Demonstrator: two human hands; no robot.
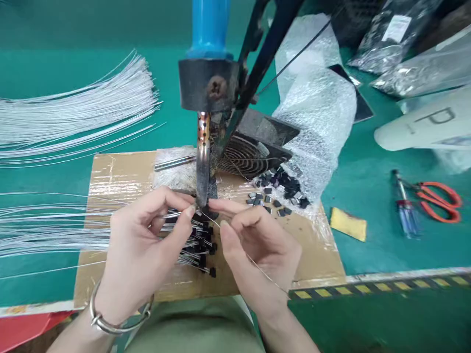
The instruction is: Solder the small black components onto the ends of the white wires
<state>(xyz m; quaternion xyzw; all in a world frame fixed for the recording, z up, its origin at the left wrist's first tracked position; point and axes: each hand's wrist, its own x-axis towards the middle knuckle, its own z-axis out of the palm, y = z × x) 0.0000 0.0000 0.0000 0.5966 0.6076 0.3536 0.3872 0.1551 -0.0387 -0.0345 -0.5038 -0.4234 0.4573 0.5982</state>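
Note:
A soldering iron [203, 171] with a blue handle hangs tip-down from a black bracket, its tip between my two hands. My left hand [147, 240] is closed in a pinch just left of the tip; the small piece between its fingers is mostly hidden, with a wire end by it. Right of the tip, my right hand [257, 250] pinches a thin solder wire [214, 221], which runs across the palm and trails toward the wrist. Below the tip lie several white wires with small black connectors [202, 245] on their ends.
Cardboard [312, 250] covers the bench front. Loose black pieces [283, 189] lie by bubble wrap [316, 122]. A wire bundle [81, 115] lies left. To the right are a yellow sponge [348, 224], orange-handled pliers [439, 201] and a screwdriver [405, 211].

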